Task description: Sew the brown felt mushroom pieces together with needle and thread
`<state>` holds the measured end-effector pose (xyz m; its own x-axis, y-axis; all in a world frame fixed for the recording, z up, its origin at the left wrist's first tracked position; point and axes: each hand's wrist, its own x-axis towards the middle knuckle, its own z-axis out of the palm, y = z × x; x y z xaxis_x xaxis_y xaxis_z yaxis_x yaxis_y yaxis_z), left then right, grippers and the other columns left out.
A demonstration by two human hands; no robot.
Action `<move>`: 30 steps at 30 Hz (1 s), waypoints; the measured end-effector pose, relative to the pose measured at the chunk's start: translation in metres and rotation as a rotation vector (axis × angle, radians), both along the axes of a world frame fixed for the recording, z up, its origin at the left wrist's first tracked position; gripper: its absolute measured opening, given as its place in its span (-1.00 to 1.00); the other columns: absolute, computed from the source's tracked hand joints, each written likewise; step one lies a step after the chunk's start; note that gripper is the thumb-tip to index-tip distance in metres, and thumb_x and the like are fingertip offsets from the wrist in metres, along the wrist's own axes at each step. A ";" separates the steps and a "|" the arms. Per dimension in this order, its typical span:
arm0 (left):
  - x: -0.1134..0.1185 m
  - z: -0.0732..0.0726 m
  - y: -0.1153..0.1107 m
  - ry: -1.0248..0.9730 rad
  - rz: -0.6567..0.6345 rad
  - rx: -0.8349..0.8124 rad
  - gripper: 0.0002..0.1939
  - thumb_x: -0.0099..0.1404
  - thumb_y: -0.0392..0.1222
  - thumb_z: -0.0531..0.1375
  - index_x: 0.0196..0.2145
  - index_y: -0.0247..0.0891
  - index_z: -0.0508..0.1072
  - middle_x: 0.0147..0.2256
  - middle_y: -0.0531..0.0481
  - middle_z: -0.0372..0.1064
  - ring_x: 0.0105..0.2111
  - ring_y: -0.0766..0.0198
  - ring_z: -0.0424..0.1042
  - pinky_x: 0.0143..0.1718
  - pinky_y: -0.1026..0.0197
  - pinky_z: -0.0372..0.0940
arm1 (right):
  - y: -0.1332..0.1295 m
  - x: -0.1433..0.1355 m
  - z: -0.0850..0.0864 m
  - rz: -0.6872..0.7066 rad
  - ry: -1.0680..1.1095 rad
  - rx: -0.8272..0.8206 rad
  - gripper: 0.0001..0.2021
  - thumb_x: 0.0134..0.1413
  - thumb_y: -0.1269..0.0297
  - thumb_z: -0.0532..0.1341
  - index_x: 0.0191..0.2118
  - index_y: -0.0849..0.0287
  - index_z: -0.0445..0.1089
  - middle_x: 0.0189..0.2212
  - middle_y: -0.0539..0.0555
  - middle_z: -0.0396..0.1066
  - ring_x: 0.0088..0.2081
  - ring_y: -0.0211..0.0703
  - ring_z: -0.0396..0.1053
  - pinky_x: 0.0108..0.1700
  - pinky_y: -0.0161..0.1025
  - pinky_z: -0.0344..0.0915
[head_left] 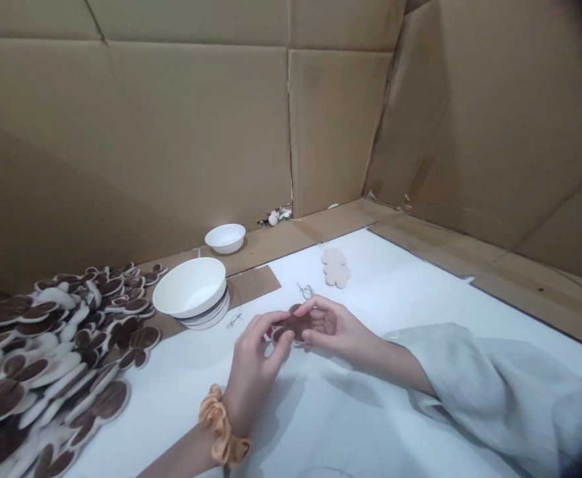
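"What are you listing first, at the grip?"
"One brown patch [296, 323], pale-edged, partly covered by your fingers. Your left hand [255, 348] is pinching its left side between thumb and fingers; your right hand [338, 332] is closing on its right side."

"And its handling?"
"Light, I judge, soft and padded, bending easily, hardly slippery or fragile. Opposite edges are offering the best hold; a hard pinch would probably crease it."

"Where is it lying?"
"It isn't lying; you are holding it just above the white sheet [166, 392], in front of you."

"Next, outward?"
"Dark thread, two tangles: one [305, 290] resting just beyond the patch, one [234, 321] beside the large bowl [206, 313]. Pale cutouts [336, 269], flower-shaped, lying flat farther off; whether joined, I cannot tell."

"Outermost?"
"Small white bowl [225, 238], upright, sitting behind the large one. Brown-and-white patches, one heap [96, 345], spreading at your left. Cardboard wall [196, 119], standing behind everything."
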<state>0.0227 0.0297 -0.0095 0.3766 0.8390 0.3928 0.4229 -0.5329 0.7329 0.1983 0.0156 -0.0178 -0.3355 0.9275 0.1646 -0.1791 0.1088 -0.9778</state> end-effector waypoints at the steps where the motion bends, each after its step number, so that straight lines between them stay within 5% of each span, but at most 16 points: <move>1: 0.000 0.000 -0.001 -0.003 -0.007 -0.059 -0.80 0.21 -0.24 0.10 -0.18 -0.18 0.38 -0.29 0.02 0.39 -0.36 0.31 0.35 -0.35 0.28 0.27 | 0.000 0.001 0.000 -0.001 -0.043 0.027 -0.77 0.03 0.28 0.20 -0.19 0.19 0.19 -0.20 0.14 0.35 -0.18 -0.20 0.36 -0.24 -0.25 0.30; 5: 0.000 -0.003 -0.001 -0.009 0.022 -0.155 -0.79 0.23 -0.23 0.07 -0.17 -0.18 0.37 -0.25 0.03 0.42 -0.32 0.29 0.36 -0.30 0.24 0.27 | -0.001 0.003 0.000 -0.088 -0.377 0.170 -0.80 0.06 0.34 0.14 -0.15 0.17 0.26 -0.20 0.10 0.34 -0.23 -0.22 0.31 -0.23 -0.25 0.26; 9: -0.001 -0.009 0.000 0.109 0.058 -0.081 -0.75 0.25 -0.29 0.00 -0.18 -0.13 0.42 -0.26 0.01 0.42 -0.22 0.19 0.34 -0.17 0.11 0.24 | -0.003 0.002 -0.003 -0.203 -0.627 0.273 -0.80 0.07 0.43 0.08 -0.18 0.14 0.34 -0.13 0.12 0.19 -0.18 -0.20 0.27 -0.17 -0.22 0.25; 16: -0.001 -0.012 0.002 0.267 0.230 0.011 -0.78 0.18 -0.27 0.09 -0.21 -0.14 0.45 -0.34 -0.06 0.35 -0.26 0.11 0.28 -0.18 -0.02 0.20 | -0.002 -0.008 -0.008 -0.157 -0.707 0.416 -0.78 0.09 0.51 -0.02 -0.23 0.18 0.31 -0.27 0.09 0.24 -0.26 -0.25 0.30 -0.17 -0.26 0.26; 30: -0.001 -0.007 0.001 0.330 0.147 -0.090 -0.77 0.21 -0.28 0.06 -0.20 -0.26 0.45 -0.33 -0.05 0.39 -0.24 0.14 0.27 -0.15 0.08 0.20 | 0.014 -0.021 0.009 -0.071 -1.000 0.483 -0.76 0.17 0.41 -0.04 -0.30 0.22 0.37 -0.36 0.09 0.33 -0.36 -0.24 0.30 -0.29 -0.29 0.20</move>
<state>0.0221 0.0304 -0.0167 0.3436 0.9192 0.1926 0.7113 -0.3886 0.5858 0.1775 0.0294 -0.0089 -0.4672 0.8616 0.1987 0.6881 0.4954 -0.5302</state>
